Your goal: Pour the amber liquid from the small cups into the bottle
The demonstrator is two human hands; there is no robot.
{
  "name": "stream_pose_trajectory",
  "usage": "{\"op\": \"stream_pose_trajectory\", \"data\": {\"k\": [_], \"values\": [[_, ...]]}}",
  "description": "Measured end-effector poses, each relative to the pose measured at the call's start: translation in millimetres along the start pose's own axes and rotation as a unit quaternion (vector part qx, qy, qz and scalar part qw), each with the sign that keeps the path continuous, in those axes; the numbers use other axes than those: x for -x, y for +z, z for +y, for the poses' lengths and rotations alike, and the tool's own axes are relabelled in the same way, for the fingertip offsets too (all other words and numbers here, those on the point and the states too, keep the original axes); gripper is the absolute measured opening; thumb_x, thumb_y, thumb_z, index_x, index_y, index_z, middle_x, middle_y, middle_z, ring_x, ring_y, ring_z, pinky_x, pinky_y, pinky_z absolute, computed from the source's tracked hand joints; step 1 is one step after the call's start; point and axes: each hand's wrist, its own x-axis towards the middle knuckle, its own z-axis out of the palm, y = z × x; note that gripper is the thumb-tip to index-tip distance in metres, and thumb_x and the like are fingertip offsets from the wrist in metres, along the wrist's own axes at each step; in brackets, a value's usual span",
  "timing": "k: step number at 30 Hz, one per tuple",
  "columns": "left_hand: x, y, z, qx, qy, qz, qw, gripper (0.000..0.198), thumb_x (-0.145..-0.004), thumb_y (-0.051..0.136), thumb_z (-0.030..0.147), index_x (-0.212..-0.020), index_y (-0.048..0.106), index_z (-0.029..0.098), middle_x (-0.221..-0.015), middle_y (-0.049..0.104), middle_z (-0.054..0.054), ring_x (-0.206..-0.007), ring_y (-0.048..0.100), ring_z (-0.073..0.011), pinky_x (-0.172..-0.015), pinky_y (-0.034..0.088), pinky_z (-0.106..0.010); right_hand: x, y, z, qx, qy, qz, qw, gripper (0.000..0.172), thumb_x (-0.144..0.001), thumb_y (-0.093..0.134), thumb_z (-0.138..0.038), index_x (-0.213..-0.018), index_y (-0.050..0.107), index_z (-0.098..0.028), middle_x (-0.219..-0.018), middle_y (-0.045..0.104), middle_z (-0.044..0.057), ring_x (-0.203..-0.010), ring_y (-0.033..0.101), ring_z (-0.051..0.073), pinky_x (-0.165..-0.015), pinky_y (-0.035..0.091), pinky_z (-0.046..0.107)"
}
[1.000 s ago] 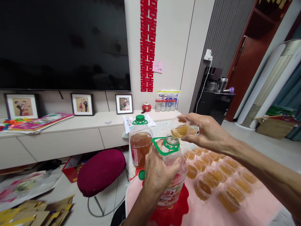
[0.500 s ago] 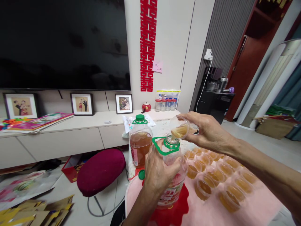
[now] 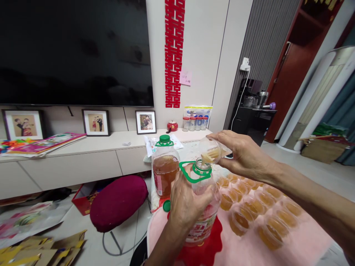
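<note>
My left hand (image 3: 186, 201) is wrapped round the shoulder of a clear plastic bottle (image 3: 203, 207) with a green neck ring and handle, standing uncapped on the pink-covered table (image 3: 249, 247). My right hand (image 3: 240, 153) grips a small clear cup (image 3: 212, 151), tipped on its side over the bottle's mouth, with amber liquid running from it into the bottle. A green cap (image 3: 166, 205) lies on the table just left of my left hand. Several small cups of amber liquid (image 3: 249, 207) stand in rows to the right of the bottle.
A second bottle (image 3: 165, 170) of amber liquid with a green cap stands behind the first. A dark red stool (image 3: 119, 201) is left of the table. Beyond are a low white cabinet (image 3: 69, 159) with photo frames, and cardboard pieces (image 3: 41, 247) on the floor.
My right hand has tipped the small cup further, and less amber liquid is left in it. My left hand and the bottle have stayed in place.
</note>
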Motion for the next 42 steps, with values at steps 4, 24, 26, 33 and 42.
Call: {"op": "stream_pose_trajectory", "data": {"k": [4, 24, 26, 33, 42], "values": [[0.7, 0.9, 0.2, 0.006, 0.010, 0.006, 1.000, 0.037, -0.076, 0.073, 0.031, -0.112, 0.069, 0.024, -0.125, 0.070, -0.006, -0.129, 0.061, -0.0295, -0.113, 0.045, -0.051, -1.6, -0.3, -1.2, 0.007, -0.003, -0.003, 1.000, 0.045, -0.098, 0.061, -0.019, -0.139, 0.060, 0.000, -0.128, 0.060, 0.014, -0.116, 0.061, 0.030, -0.098, 0.051, 0.043], [1.6, 1.3, 2.0, -0.004, -0.006, 0.005, 1.000, 0.046, -0.074, 0.072, 0.030, -0.120, 0.068, 0.026, -0.129, 0.069, -0.006, -0.130, 0.060, -0.0345, -0.110, 0.046, -0.054, -10.6, -7.0, -13.8, 0.058, -0.036, -0.018, 0.997, 0.051, -0.086, 0.057, -0.003, -0.136, 0.061, -0.002, -0.124, 0.059, 0.018, -0.111, 0.059, 0.033, -0.092, 0.056, 0.050], [1.5, 1.8, 0.9, -0.007, -0.004, 0.004, 1.000, 0.048, -0.075, 0.072, 0.030, -0.122, 0.067, 0.029, -0.129, 0.069, -0.005, -0.129, 0.061, -0.0340, -0.109, 0.046, -0.054, -13.1, -8.7, -16.4, 0.072, -0.052, -0.019, 0.996, 0.051, -0.084, 0.058, -0.001, -0.135, 0.061, 0.000, -0.124, 0.059, 0.018, -0.110, 0.059, 0.033, -0.091, 0.057, 0.050], [0.4, 5.1, -1.1, -0.004, 0.001, 0.028, 1.000, 0.040, -0.074, 0.072, 0.030, -0.113, 0.065, 0.025, -0.126, 0.069, -0.006, -0.126, 0.062, -0.0326, -0.108, 0.046, -0.054, -22.2, -12.0, -24.0, 0.112, -0.084, -0.036, 0.990, 0.048, -0.082, 0.058, 0.007, -0.128, 0.065, 0.000, -0.122, 0.060, 0.018, -0.109, 0.059, 0.034, -0.091, 0.057, 0.051], [1.6, 4.0, 0.1, -0.008, 0.000, 0.020, 1.000, 0.037, -0.074, 0.072, 0.031, -0.110, 0.063, 0.023, -0.125, 0.069, -0.007, -0.125, 0.062, -0.0329, -0.107, 0.047, -0.054, -26.2, -9.4, -30.8, 0.168, -0.095, -0.060, 0.979, 0.053, -0.085, 0.056, 0.014, -0.136, 0.062, 0.000, -0.131, 0.058, 0.017, -0.121, 0.056, 0.034, -0.106, 0.052, 0.052]]}}
